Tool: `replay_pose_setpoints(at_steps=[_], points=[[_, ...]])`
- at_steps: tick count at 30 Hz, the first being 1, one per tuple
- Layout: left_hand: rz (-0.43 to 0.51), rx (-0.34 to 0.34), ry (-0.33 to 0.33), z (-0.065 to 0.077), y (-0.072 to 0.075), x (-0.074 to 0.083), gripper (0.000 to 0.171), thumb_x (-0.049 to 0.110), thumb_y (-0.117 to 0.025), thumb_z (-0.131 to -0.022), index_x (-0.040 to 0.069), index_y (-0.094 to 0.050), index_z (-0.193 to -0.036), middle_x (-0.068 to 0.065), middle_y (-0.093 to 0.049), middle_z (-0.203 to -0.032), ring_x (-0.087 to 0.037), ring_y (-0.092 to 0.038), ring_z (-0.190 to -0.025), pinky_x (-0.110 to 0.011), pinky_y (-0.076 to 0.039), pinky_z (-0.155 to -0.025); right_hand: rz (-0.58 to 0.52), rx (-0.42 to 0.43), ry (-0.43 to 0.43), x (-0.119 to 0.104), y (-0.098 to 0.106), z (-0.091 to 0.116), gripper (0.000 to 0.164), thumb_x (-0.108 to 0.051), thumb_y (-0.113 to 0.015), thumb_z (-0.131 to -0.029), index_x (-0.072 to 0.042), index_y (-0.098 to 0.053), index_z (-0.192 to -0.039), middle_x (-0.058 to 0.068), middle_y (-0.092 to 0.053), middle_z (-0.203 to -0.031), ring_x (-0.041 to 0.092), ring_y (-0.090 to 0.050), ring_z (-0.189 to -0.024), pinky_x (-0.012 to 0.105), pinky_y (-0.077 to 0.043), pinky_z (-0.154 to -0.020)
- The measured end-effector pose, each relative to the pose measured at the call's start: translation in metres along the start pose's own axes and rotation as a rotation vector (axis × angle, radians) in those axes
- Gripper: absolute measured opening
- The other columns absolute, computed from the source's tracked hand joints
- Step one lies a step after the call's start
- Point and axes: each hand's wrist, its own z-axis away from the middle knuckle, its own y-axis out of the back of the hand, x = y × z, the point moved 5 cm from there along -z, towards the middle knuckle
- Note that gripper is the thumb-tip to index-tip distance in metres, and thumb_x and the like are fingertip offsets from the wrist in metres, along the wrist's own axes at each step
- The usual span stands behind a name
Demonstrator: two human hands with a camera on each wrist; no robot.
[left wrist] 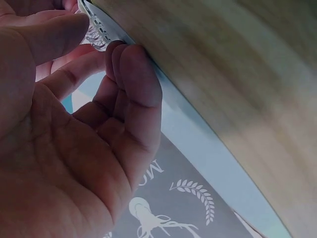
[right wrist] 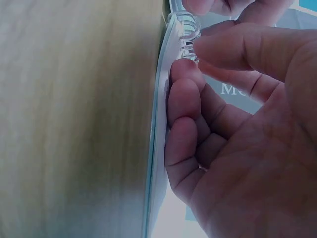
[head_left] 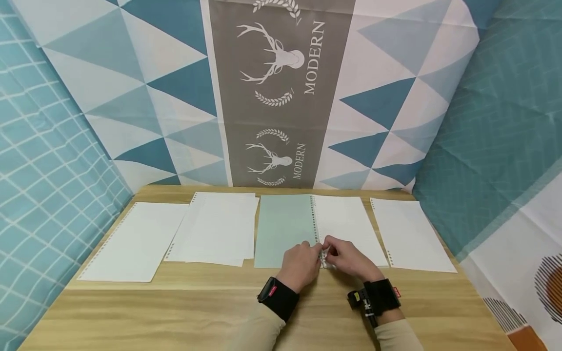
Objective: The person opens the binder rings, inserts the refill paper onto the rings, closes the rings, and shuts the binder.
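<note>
A loose-leaf notebook lies spread on the wooden table, its pale green cover to the left and white punched pages to the right. Clear plastic binder rings run up the spine between them. At the near end of the spine, my left hand pinches the rings, its other fingers curled against the green side. Opposite it, my right hand holds the same rings between thumb and index finger, with the remaining fingers bent over the page edge. The fingertips of both hands nearly meet and partly hide the rings.
Left of the notebook lie a white punched sheet and an overlapping pile of white sheets. Another punched sheet is to the right. A patterned cloth hangs behind the table, with more cloth at both sides.
</note>
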Motion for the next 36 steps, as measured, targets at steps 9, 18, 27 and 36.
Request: replay_pose_setpoints(at_steps=[9, 18, 27, 36], points=[[-0.01, -0.048, 0.036, 0.002, 0.002, 0.0, 0.023, 0.037, -0.069, -0.096, 0.025, -0.067, -0.116, -0.003, -0.058, -0.073, -0.019, -0.059, -0.062, -0.033, -0.043, -0.045, 0.044, 0.009, -0.011, -0.003, 0.001, 0.0, 0.015, 0.0, -0.063, -0.089, -0.01, -0.06, -0.1, -0.002, -0.059, -0.073, 0.008, -0.05, -0.063, 0.021, -0.041, -0.058], [-0.023, -0.069, 0.056, 0.002, 0.005, -0.002, 0.028, 0.041, -0.067, -0.097, 0.025, -0.065, -0.119, -0.005, -0.063, -0.079, -0.022, -0.064, -0.069, -0.036, -0.048, -0.05, 0.003, 0.024, -0.03, 0.006, 0.001, 0.003, 0.015, -0.01, -0.061, -0.099, -0.016, -0.062, -0.113, 0.0, -0.063, -0.077, 0.007, -0.051, -0.064, 0.022, -0.043, -0.06], [-0.001, -0.029, 0.037, 0.003, 0.001, 0.002, 0.024, 0.037, -0.07, -0.096, 0.024, -0.066, -0.116, -0.005, -0.061, -0.077, -0.021, -0.062, -0.066, -0.035, -0.046, -0.048, 0.015, 0.024, 0.002, 0.002, 0.002, 0.008, 0.018, -0.001, -0.06, -0.093, -0.01, -0.066, -0.107, -0.002, -0.067, -0.079, 0.006, -0.053, -0.065, 0.022, -0.044, -0.058], [0.013, -0.035, 0.057, 0.001, 0.001, 0.003, 0.025, 0.035, -0.071, -0.095, 0.024, -0.068, -0.116, -0.004, -0.062, -0.078, -0.02, -0.063, -0.067, -0.034, -0.045, -0.047, 0.13, 0.087, 0.009, -0.005, -0.003, 0.005, 0.021, 0.002, -0.062, -0.085, -0.012, -0.068, -0.101, -0.004, -0.06, -0.075, 0.007, -0.05, -0.065, 0.021, -0.042, -0.059]])
